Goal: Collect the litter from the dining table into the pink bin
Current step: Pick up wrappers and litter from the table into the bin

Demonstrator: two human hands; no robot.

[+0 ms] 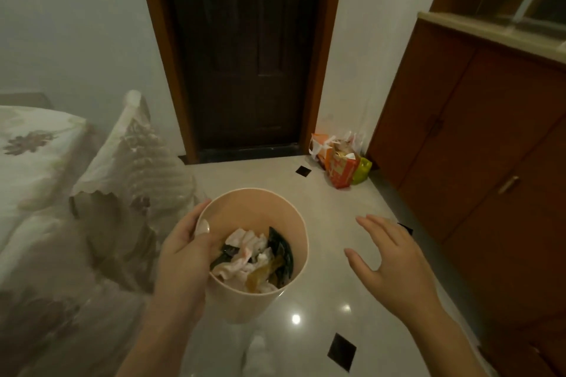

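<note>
The pink bin [275, 211] is held above the tiled floor, and I look down into it. Inside lies litter [251, 257]: crumpled white tissues, dark wrappers and a yellowish wrapper. My left hand [186, 251] grips the bin's left rim, thumb inside the rim and fingers around the outside. My right hand [395, 260] hovers to the right of the bin, fingers spread and holding nothing. The dining table [27, 144], covered with a floral cloth, is at the left edge.
A chair [128, 156] draped in a floral cover stands left of the bin. A dark door [245, 55] is ahead. Coloured bags [340, 159] sit on the floor by a wooden cabinet [477, 147] on the right. White tiled floor [321, 300] lies below.
</note>
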